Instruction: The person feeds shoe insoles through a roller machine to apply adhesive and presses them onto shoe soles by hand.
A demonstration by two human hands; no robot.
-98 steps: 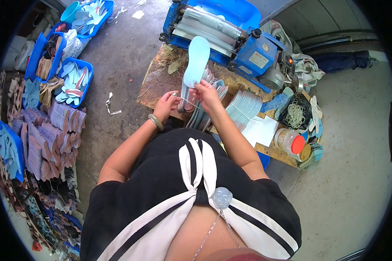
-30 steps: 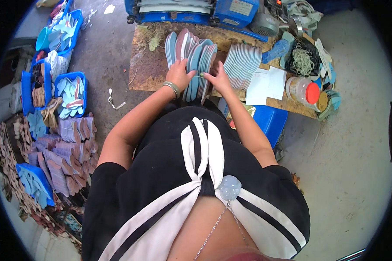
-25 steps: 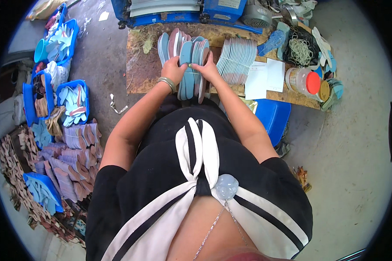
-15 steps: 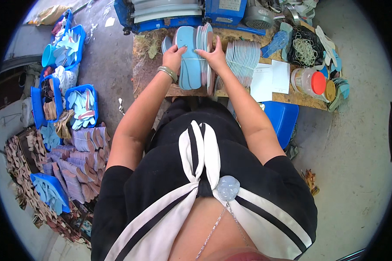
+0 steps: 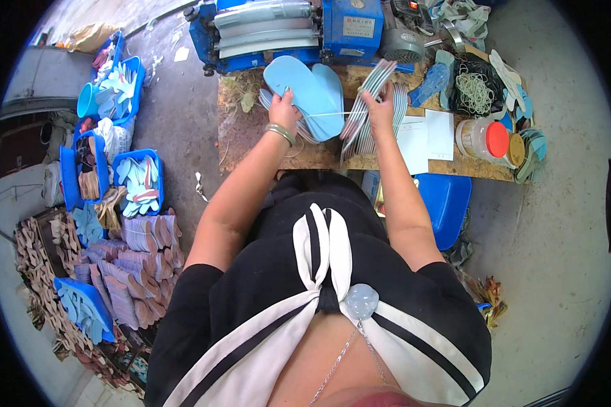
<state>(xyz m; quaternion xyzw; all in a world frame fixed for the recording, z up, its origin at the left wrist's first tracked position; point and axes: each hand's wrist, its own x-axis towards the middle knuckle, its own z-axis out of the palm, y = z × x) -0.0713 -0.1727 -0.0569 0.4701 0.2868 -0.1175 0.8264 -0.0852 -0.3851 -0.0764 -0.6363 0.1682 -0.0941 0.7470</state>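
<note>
Concrete floor (image 5: 557, 224) surrounds a wooden bench (image 5: 251, 136), the landmark. Behind the bench stands a blue machine (image 5: 285, 30). Far to its left, blue bins (image 5: 136, 180) hold cut soles. On the bench's middle lies a bundle of light blue insoles (image 5: 305, 95); the left hand (image 5: 284, 112) closes around its near edge. Just right of that bundle, the right hand (image 5: 380, 112) grips a fanned stack of striped insoles (image 5: 370, 102). At the bench's right end sits a jar with a red lid (image 5: 485, 139).

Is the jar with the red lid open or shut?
Shut. The red lid sits flat on top of the clear jar, covering its mouth, on the wooden table.
</note>
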